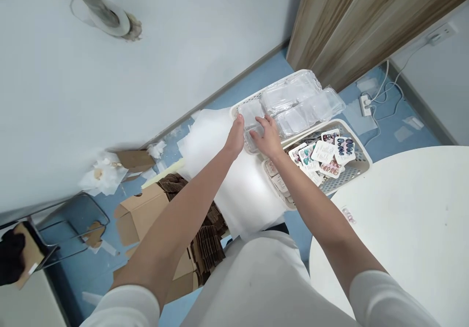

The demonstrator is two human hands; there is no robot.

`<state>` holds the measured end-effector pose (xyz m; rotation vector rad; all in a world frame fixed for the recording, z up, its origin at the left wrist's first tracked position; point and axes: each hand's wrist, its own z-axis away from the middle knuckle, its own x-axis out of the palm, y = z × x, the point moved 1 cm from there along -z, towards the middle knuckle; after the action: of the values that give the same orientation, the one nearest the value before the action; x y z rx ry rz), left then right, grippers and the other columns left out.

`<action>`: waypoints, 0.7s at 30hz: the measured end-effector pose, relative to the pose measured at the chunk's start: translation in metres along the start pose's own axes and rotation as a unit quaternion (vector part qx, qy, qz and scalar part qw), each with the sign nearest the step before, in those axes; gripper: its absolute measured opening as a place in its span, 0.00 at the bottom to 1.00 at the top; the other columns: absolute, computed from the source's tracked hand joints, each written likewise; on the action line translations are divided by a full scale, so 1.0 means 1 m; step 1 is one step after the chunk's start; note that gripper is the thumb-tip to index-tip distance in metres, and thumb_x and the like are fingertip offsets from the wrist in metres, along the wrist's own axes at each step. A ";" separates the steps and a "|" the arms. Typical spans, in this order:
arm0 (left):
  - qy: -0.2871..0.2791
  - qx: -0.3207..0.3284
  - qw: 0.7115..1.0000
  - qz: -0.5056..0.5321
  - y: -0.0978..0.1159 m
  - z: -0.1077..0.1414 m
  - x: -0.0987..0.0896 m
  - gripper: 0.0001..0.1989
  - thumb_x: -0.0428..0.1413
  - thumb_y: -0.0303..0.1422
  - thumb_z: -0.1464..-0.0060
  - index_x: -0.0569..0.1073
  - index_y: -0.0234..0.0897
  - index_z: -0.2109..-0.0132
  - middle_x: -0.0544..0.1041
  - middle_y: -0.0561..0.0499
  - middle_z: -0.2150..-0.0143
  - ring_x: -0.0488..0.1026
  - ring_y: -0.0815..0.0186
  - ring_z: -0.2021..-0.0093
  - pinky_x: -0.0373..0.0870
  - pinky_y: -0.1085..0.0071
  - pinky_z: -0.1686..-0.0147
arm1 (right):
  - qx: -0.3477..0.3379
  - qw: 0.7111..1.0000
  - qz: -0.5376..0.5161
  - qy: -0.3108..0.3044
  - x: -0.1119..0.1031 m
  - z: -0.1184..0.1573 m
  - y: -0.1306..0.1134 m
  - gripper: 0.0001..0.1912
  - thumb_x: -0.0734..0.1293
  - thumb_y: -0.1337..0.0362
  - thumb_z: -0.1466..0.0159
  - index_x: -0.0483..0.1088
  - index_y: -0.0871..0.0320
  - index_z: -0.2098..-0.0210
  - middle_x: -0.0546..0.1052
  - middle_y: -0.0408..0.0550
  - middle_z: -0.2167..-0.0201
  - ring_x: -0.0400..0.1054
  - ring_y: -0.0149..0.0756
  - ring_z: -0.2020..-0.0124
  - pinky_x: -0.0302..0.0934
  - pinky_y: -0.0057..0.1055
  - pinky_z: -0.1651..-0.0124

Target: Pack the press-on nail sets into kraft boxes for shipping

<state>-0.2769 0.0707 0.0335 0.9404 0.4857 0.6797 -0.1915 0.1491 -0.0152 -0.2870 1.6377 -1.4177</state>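
Clear plastic boxes (293, 92) lie in rows in a white basket (252, 94). At the basket's near left end, my left hand (234, 137) is upright beside a clear plastic box (250, 145). Most of its fingers are hidden, so its grip cannot be made out. My right hand (269, 137) reaches over the same box, thumb and fingers apart, the fingertips at its upper side. Below my right forearm, a second white basket (361, 158) holds cards of press-on nails (344, 150) in several colours, some turned to their printed backs.
White sheeting (245, 195) covers the surface beneath the baskets. A round white table (406, 210) is at right, with a small nail set (348, 215) on it. Flattened cardboard boxes (146, 210) lie at left. A power strip (365, 105) with cables sits on the blue floor.
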 end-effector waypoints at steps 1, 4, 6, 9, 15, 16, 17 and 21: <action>0.003 0.003 1.000 0.005 0.000 0.001 0.000 0.29 0.34 0.52 0.45 0.62 0.39 0.47 0.64 0.47 0.46 0.53 0.55 0.41 0.54 0.58 0.46 | -0.004 1.000 -0.002 0.000 0.000 0.001 0.000 0.28 0.61 0.50 0.45 0.59 0.57 0.49 0.51 0.54 0.43 0.44 0.45 0.40 0.40 0.46 0.40; 0.013 0.010 1.000 0.015 0.001 0.008 -0.001 0.30 0.33 0.52 0.45 0.62 0.39 0.47 0.65 0.47 0.46 0.53 0.55 0.40 0.53 0.59 0.46 | -0.019 1.000 -0.006 0.007 -0.003 0.006 -0.005 0.26 0.61 0.50 0.44 0.61 0.57 0.50 0.52 0.54 0.44 0.45 0.44 0.41 0.42 0.45 0.41; 0.014 0.017 1.000 0.014 0.003 0.019 -0.002 0.30 0.32 0.52 0.45 0.62 0.38 0.47 0.65 0.47 0.47 0.53 0.56 0.41 0.53 0.58 0.46 | -0.028 0.999 -0.012 0.019 -0.007 0.014 -0.014 0.25 0.60 0.50 0.43 0.61 0.57 0.50 0.53 0.54 0.45 0.47 0.43 0.42 0.46 0.44 0.42; 0.004 0.041 0.999 0.001 0.003 0.041 -0.008 0.30 0.33 0.53 0.46 0.62 0.38 0.48 0.65 0.45 0.47 0.54 0.55 0.41 0.54 0.59 0.47 | -0.021 0.998 -0.035 0.046 -0.015 0.037 -0.030 0.24 0.60 0.50 0.43 0.62 0.56 0.51 0.55 0.54 0.47 0.51 0.42 0.44 0.54 0.42 0.47; -0.048 0.085 0.994 -0.048 -0.012 0.110 -0.020 0.26 0.40 0.51 0.46 0.62 0.36 0.49 0.65 0.43 0.47 0.62 0.60 0.47 0.59 0.64 0.51 | 0.028 0.981 -0.121 0.148 -0.028 0.128 -0.055 0.20 0.61 0.52 0.44 0.66 0.58 0.57 0.60 0.53 0.53 0.63 0.34 0.57 0.62 0.34 0.55; -0.062 0.086 0.993 -0.054 -0.017 0.125 -0.020 0.26 0.41 0.50 0.47 0.61 0.36 0.49 0.66 0.42 0.48 0.64 0.61 0.48 0.60 0.64 0.52 | 0.036 0.976 -0.129 0.172 -0.030 0.147 -0.057 0.20 0.61 0.52 0.44 0.66 0.58 0.58 0.61 0.52 0.54 0.64 0.34 0.58 0.62 0.33 0.56; -0.076 0.082 0.992 -0.060 -0.023 0.139 -0.020 0.25 0.43 0.49 0.47 0.61 0.36 0.49 0.67 0.42 0.49 0.66 0.61 0.50 0.61 0.65 0.54 | 0.046 0.971 -0.130 0.197 -0.032 0.168 -0.058 0.19 0.61 0.53 0.45 0.67 0.58 0.60 0.63 0.51 0.56 0.64 0.33 0.60 0.63 0.33 0.57; -0.132 0.050 0.987 -0.076 -0.052 0.196 -0.014 0.27 0.50 0.46 0.51 0.58 0.36 0.47 0.68 0.41 0.52 0.69 0.61 0.54 0.64 0.67 0.60 | 0.117 0.953 -0.120 0.254 -0.035 0.250 -0.057 0.16 0.61 0.53 0.46 0.66 0.57 0.65 0.68 0.47 0.65 0.65 0.31 0.69 0.63 0.32 0.63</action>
<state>-0.1437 -0.0718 0.0901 1.0588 0.3535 0.3878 -0.0069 -0.0091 0.0732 0.0259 1.8560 -1.9735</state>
